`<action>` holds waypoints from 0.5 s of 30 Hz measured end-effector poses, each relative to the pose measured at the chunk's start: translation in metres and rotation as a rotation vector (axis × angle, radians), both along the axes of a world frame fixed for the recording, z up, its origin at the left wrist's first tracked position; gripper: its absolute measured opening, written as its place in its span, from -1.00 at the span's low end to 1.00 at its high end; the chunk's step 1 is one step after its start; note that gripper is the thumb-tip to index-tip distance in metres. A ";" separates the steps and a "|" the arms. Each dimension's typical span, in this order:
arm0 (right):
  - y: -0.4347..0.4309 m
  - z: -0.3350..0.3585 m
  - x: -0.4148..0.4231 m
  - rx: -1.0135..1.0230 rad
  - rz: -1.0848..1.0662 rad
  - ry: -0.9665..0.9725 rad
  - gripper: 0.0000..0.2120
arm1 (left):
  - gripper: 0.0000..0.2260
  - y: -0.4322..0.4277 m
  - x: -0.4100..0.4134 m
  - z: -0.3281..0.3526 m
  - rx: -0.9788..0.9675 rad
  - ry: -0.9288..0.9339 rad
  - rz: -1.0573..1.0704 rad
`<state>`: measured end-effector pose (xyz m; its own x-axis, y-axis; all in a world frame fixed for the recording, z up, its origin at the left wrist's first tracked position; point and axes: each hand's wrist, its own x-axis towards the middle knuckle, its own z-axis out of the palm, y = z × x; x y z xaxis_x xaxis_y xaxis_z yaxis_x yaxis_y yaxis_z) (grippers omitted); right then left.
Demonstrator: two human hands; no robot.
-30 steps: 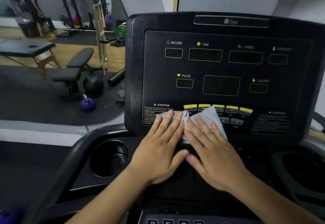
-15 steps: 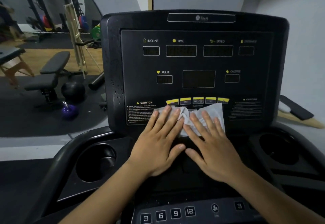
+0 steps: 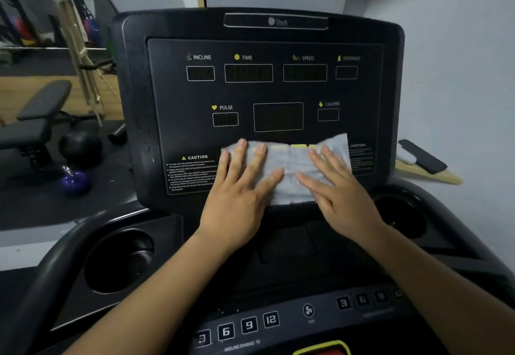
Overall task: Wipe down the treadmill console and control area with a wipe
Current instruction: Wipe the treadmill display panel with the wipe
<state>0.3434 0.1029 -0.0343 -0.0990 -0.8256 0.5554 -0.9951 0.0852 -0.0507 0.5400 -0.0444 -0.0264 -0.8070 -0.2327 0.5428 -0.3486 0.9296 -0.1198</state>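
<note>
A black treadmill console fills the middle of the view, with dark display windows labelled incline, time, speed, pulse and calorie. A white wipe lies spread flat across its lower button row, covering most of the yellow buttons. My left hand presses flat on the wipe's left part, fingers straight. My right hand presses flat on its right part, fingers spread. Below my arms runs the lower control strip with numbered keys and a fan button.
Cup holders sit at the left and right of the console. Beyond the left edge a gym floor holds a weight bench, a black ball and a purple kettlebell. A grey wall stands at the right.
The wipe has been spread wider and slid to the right over the buttons. My hands moved apart, the right one further right. The view shifted right and closer.
</note>
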 end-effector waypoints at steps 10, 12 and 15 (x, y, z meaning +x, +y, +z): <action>-0.015 0.050 -0.071 -0.116 0.036 0.036 -0.62 | -0.49 0.005 -0.074 0.052 -0.072 -0.041 0.111; -0.013 0.048 -0.076 -0.138 0.052 0.018 -0.66 | -0.46 0.010 -0.088 0.056 -0.070 -0.050 0.126; 0.008 0.022 -0.078 -0.149 0.094 0.011 -0.68 | -0.44 0.027 -0.085 0.032 -0.061 -0.066 0.084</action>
